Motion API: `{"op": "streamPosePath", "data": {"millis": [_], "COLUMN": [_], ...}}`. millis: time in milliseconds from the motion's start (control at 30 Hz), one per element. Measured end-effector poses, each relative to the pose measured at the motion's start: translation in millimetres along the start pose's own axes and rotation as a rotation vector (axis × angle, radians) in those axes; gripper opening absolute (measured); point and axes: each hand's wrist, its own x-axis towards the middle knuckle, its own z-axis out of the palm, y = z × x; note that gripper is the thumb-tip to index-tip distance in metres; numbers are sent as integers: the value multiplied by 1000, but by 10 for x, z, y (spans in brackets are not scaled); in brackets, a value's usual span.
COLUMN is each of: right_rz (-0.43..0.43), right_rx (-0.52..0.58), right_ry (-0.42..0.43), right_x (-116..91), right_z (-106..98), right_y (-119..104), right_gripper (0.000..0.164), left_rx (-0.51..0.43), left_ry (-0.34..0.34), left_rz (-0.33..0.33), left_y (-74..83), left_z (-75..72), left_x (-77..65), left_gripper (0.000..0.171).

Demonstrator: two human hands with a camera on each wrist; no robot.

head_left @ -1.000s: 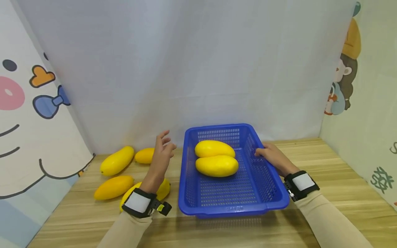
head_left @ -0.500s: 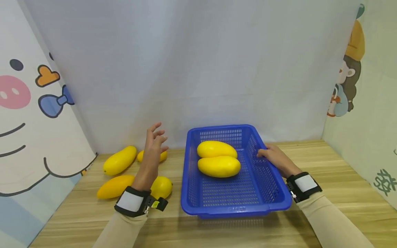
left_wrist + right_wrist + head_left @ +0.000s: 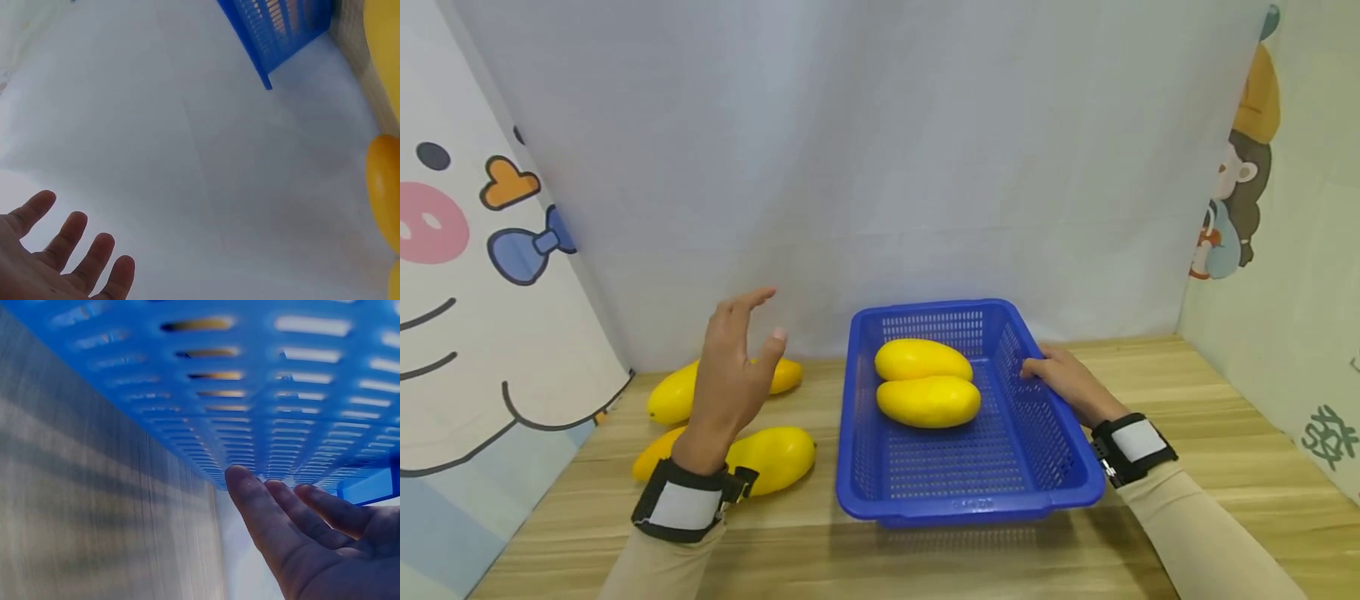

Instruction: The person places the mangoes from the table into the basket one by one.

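Note:
My left hand (image 3: 730, 383) hangs over the left part of the table, fingers spread and holding nothing. Below it lie several yellow mango-like fruits, among them a plump front one (image 3: 778, 458), a darker orange-yellow one (image 3: 655, 454) and a back left one (image 3: 672, 396), each partly hidden by the hand or arm. On the right, my right hand (image 3: 1067, 383) grips the side rim of a blue plastic basket (image 3: 842, 417), thumb over the edge. Its fingers (image 3: 256, 509) lie against the outside of the slotted wall. Two yellow fruits (image 3: 928, 402) rest side by side in the basket.
A wooden table (image 3: 1195, 433) bears everything. Behind it hangs a white cloth (image 3: 880, 167), with cartoon-printed panels standing at left and right. A smaller fruit (image 3: 786, 376) lies near the cloth, between my left hand and the basket.
My left hand has moved left, away from the basket and over the loose fruits, turning its thumb side outward. The right hand and the basket have stayed in place.

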Motion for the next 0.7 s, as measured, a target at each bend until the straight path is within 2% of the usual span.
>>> {"op": "streamPosePath", "data": {"millis": [100, 500, 700], "right_rz": [1, -5, -7], "right_rx": [11, 3, -3], "right_ry": [2, 5, -4], "right_x": [11, 1, 9], "right_z": [-8, 4, 16], "right_y": [-1, 27, -3], "right_gripper": [42, 39, 40], "left_rx": [98, 190, 367], "left_ry": [43, 89, 95], "left_rz": [59, 124, 171], "left_y": [1, 61, 12], "left_z": [-68, -114, -158], "left_x": [11, 6, -49], "left_gripper": [49, 48, 49]}}
